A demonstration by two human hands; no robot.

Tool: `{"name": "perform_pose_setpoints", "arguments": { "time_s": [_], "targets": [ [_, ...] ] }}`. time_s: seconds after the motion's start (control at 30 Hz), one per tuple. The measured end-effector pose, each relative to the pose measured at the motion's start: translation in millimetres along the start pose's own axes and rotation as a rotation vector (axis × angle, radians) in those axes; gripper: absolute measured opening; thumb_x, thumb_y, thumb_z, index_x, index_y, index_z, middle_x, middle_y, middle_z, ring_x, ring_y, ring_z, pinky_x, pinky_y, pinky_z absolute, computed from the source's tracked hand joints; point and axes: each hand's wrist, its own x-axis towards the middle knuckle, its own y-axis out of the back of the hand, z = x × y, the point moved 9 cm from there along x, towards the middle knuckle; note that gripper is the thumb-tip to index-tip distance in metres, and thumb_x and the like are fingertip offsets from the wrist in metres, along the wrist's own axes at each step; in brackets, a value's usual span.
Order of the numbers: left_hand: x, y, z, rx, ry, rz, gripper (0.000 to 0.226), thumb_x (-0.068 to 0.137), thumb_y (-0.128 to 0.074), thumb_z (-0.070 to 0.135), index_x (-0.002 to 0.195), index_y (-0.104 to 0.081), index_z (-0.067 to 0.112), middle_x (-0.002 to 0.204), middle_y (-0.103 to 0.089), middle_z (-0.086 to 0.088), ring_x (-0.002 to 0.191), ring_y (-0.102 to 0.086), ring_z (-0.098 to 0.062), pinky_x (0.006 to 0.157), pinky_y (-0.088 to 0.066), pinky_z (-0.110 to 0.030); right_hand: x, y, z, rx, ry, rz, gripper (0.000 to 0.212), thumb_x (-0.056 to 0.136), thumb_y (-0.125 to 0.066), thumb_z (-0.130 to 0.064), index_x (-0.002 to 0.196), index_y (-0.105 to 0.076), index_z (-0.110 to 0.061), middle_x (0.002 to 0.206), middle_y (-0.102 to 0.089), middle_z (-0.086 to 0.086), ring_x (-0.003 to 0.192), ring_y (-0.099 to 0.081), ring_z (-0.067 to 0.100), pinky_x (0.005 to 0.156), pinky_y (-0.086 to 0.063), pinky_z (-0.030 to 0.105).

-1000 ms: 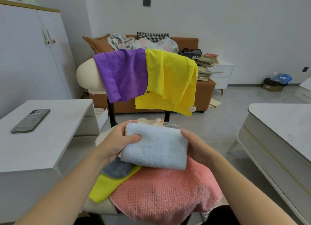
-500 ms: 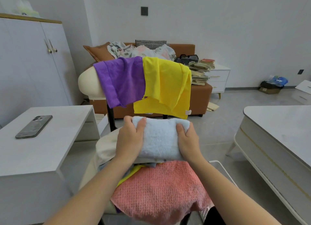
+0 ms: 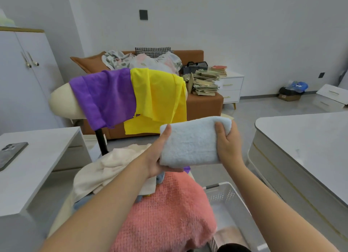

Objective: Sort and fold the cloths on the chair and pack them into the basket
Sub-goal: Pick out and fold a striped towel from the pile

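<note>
A folded light blue towel [image 3: 190, 142] is lifted in the air between both hands, above the chair seat. My left hand [image 3: 160, 154] grips its left edge, thumb on top. My right hand [image 3: 228, 142] grips its right end, fingers curled round it. Below lies a pink fuzzy cloth [image 3: 165, 214] over the seat's front, with a cream cloth [image 3: 111, 167] to its left. A purple cloth [image 3: 105, 97] and a yellow cloth [image 3: 160, 101] hang over the cream chair back [image 3: 62, 103]. The white perforated basket [image 3: 224, 195] stands on the floor at lower right, with something pale pink inside.
A white table [image 3: 37, 167] with a phone [image 3: 11, 154] stands at the left. Another white table [image 3: 308, 148] is at the right. Behind the chair is a brown sofa [image 3: 203, 105] with clothes, a stack of books [image 3: 205, 82] and a white drawer unit [image 3: 231, 86].
Both hands have lifted the folded blue towel off the pile and carried it up and to the right, toward the basket side. The view has tilted, showing the basket.
</note>
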Motion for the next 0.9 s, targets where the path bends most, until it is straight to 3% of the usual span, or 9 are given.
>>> {"name": "perform_pose_setpoints", "arguments": {
  "time_s": [0.07, 0.13, 0.27, 0.4, 0.53, 0.63, 0.7, 0.8, 0.9],
  "targets": [
    [13, -11, -5, 0.041, 0.007, 0.036, 0.048, 0.085, -0.055, 0.055, 0.112, -0.061, 0.015, 0.096, -0.073, -0.008, 0.079, -0.071, -0.025, 0.06, -0.058, -0.039, 17, 11, 16, 0.005, -0.06, -0.047, 0.021, 0.096, -0.05, -0.035, 0.104, -0.051, -0.015, 0.088, -0.056, -0.008, 0.078, -0.053, 0.0, 0.064, -0.041, 0.016],
    [32, -12, 0, 0.138, -0.086, 0.172, 0.047, 0.085, -0.063, 0.046, 0.119, -0.058, 0.014, 0.101, -0.07, -0.006, 0.085, -0.069, -0.024, 0.065, -0.057, -0.036, 31, 14, 40, -0.007, -0.187, -0.14, 0.028, 0.095, -0.05, -0.04, 0.108, -0.055, -0.016, 0.095, -0.06, -0.004, 0.086, -0.058, 0.008, 0.07, -0.046, 0.026],
    [56, -21, 14, 0.635, -0.358, 0.496, 0.036, 0.091, -0.058, 0.037, 0.117, -0.058, 0.012, 0.106, -0.062, -0.003, 0.099, -0.058, -0.022, 0.075, -0.04, -0.028, 45, 22, 87, -0.246, -0.303, -0.167, 0.031, 0.097, -0.046, -0.039, 0.094, -0.057, -0.009, 0.09, -0.059, 0.005, 0.081, -0.053, 0.02, 0.064, -0.036, 0.03],
    [85, -42, -4, 0.656, -0.409, 0.548, 0.036, 0.095, -0.052, 0.035, 0.122, -0.054, 0.012, 0.11, -0.061, -0.004, 0.107, -0.056, -0.026, 0.076, -0.036, -0.028, 53, 32, 135, -0.309, -0.392, -0.143, 0.039, 0.097, -0.044, -0.041, 0.101, -0.058, -0.005, 0.099, -0.06, 0.011, 0.085, -0.049, 0.022, 0.068, -0.032, 0.03],
    [135, -49, -52, 0.718, -0.185, 0.574, 0.04, 0.098, -0.043, 0.036, 0.124, -0.047, 0.005, 0.125, -0.056, -0.015, 0.115, -0.051, -0.032, 0.08, -0.035, -0.03, 42, 46, 213, -0.118, -0.752, -0.259, 0.052, 0.095, -0.048, -0.047, 0.12, -0.054, -0.001, 0.114, -0.058, 0.012, 0.095, -0.054, 0.027, 0.079, -0.042, 0.034],
    [172, -50, -110, 0.679, 0.042, 0.557, 0.044, 0.099, -0.041, 0.032, 0.132, -0.039, 0.003, 0.134, -0.05, -0.017, 0.122, -0.048, -0.033, 0.092, -0.038, -0.033, 12, 56, 271, 0.031, -1.013, -0.335, 0.023, 0.093, -0.054, -0.033, 0.097, -0.057, -0.011, 0.095, -0.061, 0.008, 0.08, -0.06, 0.025, 0.065, -0.049, 0.033],
    [188, -49, -148, 0.665, 0.186, 0.554, 0.046, 0.099, -0.041, 0.026, 0.137, -0.033, 0.002, 0.139, -0.046, -0.017, 0.125, -0.046, -0.032, 0.094, -0.038, -0.032, -1, 62, 308, -0.104, -1.045, -0.405, 0.008, 0.09, -0.054, -0.018, 0.095, -0.056, -0.011, 0.09, -0.057, 0.008, 0.072, -0.055, 0.02, 0.059, -0.046, 0.029],
    [205, -46, -202, 0.652, 0.379, 0.557, 0.049, 0.097, -0.042, 0.011, 0.14, -0.023, 0.0, 0.141, -0.043, -0.015, 0.127, -0.045, -0.031, 0.099, -0.036, -0.033, -14, 57, 346, -0.251, -0.959, -0.501, 0.014, 0.083, -0.056, -0.004, 0.097, -0.055, -0.005, 0.093, -0.057, 0.013, 0.073, -0.054, 0.023, 0.062, -0.045, 0.03],
    [217, -47, -244, 0.58, 0.48, 0.586, 0.047, 0.096, -0.039, 0.006, 0.139, -0.021, 0.001, 0.142, -0.041, -0.015, 0.127, -0.045, -0.031, 0.102, -0.035, -0.034, -24, 48, 379, -0.416, -0.855, -0.58, 0.025, 0.075, -0.057, -0.002, 0.1, -0.059, 0.0, 0.105, -0.063, 0.021, 0.09, -0.059, 0.032, 0.07, -0.041, 0.03]
  ]
}}
